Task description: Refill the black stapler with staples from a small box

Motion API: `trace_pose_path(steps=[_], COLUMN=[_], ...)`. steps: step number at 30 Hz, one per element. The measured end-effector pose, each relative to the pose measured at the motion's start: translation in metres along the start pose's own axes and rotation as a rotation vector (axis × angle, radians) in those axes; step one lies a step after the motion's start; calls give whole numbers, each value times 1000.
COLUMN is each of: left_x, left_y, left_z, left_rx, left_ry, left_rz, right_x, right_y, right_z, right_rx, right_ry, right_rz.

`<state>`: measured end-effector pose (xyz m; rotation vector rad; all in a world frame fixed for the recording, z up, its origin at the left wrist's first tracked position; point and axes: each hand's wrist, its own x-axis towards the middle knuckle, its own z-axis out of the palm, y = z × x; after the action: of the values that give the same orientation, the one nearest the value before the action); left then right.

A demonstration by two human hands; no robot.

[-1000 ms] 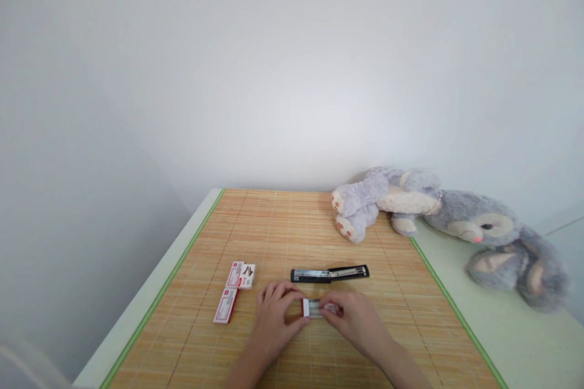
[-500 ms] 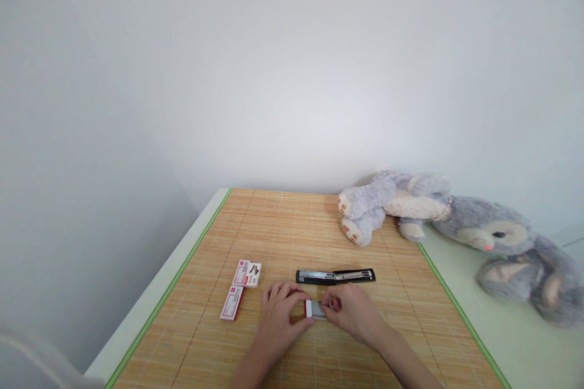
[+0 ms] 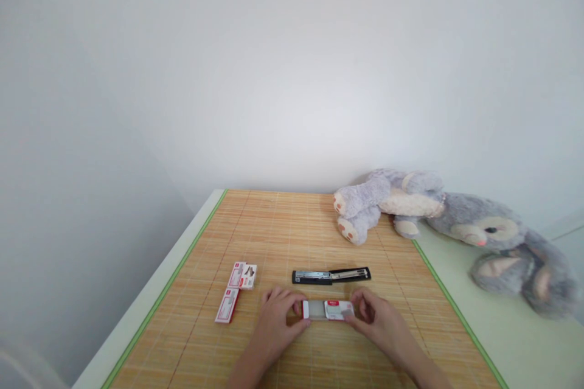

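Observation:
A small red-and-white staple box [image 3: 340, 310] lies lengthwise on the bamboo mat, its grey inner part [image 3: 316, 309] showing between a white left end and the printed right part. Thumb and fingers of my left hand [image 3: 279, 319] grip the left end. At the opposite end, my right hand [image 3: 378, 318] pinches the printed part, fingers curled behind it. Just beyond the box, a black stapler [image 3: 331, 276] lies opened out flat, its metal rail facing up.
Several red-and-white boxes [image 3: 227, 306] lie to the left on the bamboo mat [image 3: 283, 231]. A grey plush rabbit [image 3: 410, 201] stretches across the back right, over the mat's green edge onto the pale tabletop. A white wall [image 3: 274, 72] rises behind.
My right hand has moved right, and the printed part of the box now shows beside the grey part. My left hand still grips the left end. The view has shifted slightly.

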<state>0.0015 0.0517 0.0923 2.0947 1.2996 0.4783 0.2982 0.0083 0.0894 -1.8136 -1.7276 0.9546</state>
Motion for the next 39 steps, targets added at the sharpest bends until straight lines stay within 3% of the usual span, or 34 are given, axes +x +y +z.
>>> trace_pose_path(steps=[4,10,14,16,20,22,28,34,39], left_x=[5,14,11,9,17,27,44,40,41], left_y=[7,25,25,19,-4,-13,-18,-14,-16], left_z=[10,24,27,26,20,15,8,14,14], left_rx=[-56,-90,-96,-118,-39,41,61,76,71], left_ry=[-29,-67,-52,15,349,428,195,190,173], left_rz=[32,80,101,103,-4,-51,24,41,21], right_x=[-1,4,5,5,8,10,33,59,62], right_y=[-8,-27,-33,-36,-41,-45,-62,-67,-70], right_z=[-6,7,10,10,12,12,14,20,18], right_rx=[-57,-72,-82,-102,-166,-164,-115,-225,-237], right_ry=[-69,-100,-100,-86,-80,-100,-28,-35,-54], right_rz=[-58,-127,-163,-181,-200,-219,-283,-270,-273])
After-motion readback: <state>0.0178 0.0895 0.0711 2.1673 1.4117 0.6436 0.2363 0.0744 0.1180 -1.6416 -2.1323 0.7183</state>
